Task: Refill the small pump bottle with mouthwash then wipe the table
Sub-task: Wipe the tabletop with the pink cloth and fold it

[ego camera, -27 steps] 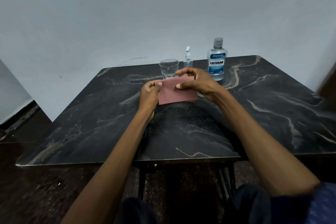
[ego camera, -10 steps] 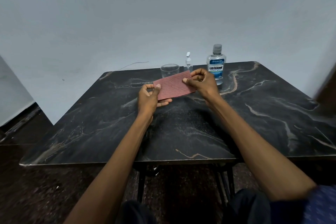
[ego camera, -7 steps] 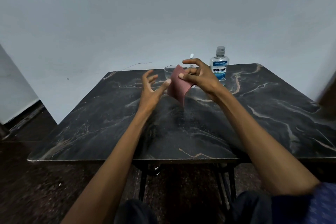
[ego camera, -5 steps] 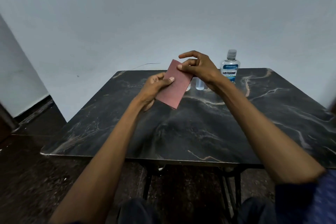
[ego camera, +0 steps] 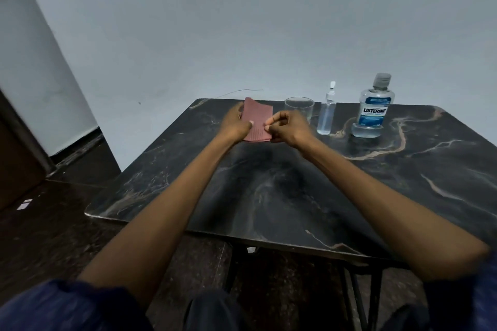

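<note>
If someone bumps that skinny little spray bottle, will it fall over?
Probably, yes. The small pump bottle is tall and thin on a narrow base, so a sideways nudge would likely tip it. It looks like light clear plastic, so it should move easily. Once down, its round body might roll toward the glass or the mouthwash bottle standing on either side.

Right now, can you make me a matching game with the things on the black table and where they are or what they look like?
1. pink ribbed cloth
2. clear drinking glass
3. small clear pump bottle
4. big mouthwash bottle with blue label

a. farthest right
b. held by both hands
c. has a white nozzle
d. looks empty

Pairs: 1-b, 2-d, 3-c, 4-a
</note>
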The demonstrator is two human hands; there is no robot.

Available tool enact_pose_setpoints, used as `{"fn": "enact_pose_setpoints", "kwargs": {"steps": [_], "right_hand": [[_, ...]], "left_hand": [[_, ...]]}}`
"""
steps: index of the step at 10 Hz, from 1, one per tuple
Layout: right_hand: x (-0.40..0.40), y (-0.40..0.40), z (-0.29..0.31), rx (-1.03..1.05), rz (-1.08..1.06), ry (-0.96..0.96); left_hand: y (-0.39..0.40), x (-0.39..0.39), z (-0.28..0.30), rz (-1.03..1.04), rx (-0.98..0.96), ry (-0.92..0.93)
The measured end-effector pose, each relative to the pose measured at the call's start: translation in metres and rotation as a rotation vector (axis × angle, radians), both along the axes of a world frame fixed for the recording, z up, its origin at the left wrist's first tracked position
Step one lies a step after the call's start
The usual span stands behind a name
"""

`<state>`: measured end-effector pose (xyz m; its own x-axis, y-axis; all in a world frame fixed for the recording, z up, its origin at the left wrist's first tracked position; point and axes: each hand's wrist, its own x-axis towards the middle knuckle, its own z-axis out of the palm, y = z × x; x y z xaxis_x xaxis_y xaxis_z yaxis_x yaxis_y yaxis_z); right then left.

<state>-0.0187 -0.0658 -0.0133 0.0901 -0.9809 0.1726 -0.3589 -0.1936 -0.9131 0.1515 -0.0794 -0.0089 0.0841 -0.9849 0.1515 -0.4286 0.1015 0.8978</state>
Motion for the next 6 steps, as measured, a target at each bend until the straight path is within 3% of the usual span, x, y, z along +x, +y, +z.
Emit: {"fn": "enact_pose_setpoints", "kwargs": {"steps": [2,4,5,6], "right_hand": [[-0.001,-0.045,-0.022,0.018,0.048,0.354],[0.001,-0.071,-0.027,-0.165,0.048,0.715],[0.007,-0.068,-0.007,-0.334,0.002,0.869],[0.008,-0.058,0.022,-0.366,0.030,0.851]], "left_hand": [[-0.040,0.007,-0.027,-0.006,-0.035,-0.363],[-0.068,0.007,-0.058,0.071,-0.146,-0.757],[-0.065,0.000,-0.050,0.062,-0.175,-0.813],[-0.049,-0.005,-0.028,0.040,-0.151,-0.790]]}}
